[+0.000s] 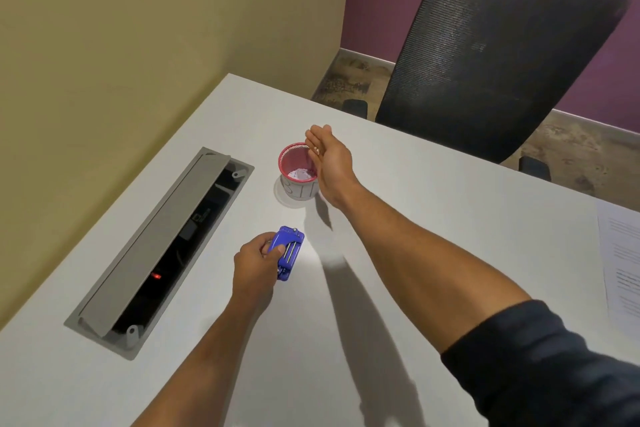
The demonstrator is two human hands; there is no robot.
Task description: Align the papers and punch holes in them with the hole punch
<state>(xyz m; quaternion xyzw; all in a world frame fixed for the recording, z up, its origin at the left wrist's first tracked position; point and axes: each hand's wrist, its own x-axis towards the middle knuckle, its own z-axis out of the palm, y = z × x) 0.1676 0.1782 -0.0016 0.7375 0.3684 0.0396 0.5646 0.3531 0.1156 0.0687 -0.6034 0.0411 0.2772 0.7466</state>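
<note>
The fingers (266, 251) of the left hand (252, 265) curl around a blue hole punch (288, 251), gripping it at its left side and holding it turned so its metal rods and underside face up; whether it touches the white surface (398, 191) or sits just above it cannot be told. The right hand (329, 163) is stretched forward with its fingers (317, 137) straight and loose, holding nothing, tilted palm-left over the right rim of a small pink mesh cup (294, 172). The cup stands upright on the surface beyond the hole punch, has a white band with dark letters around its base, and holds pale paper bits at the bottom. Both forearms are bare, and a dark sleeve (554, 367) covers the right upper arm. Printed papers (621, 260) lie flat at the right edge of the surface, well apart from both hands and the punch. To the left, a grey cable hatch (152, 246) is set into the surface with its lid tipped open and a red light glowing inside. A black mesh office chair (502, 55) stands at the far side.
</note>
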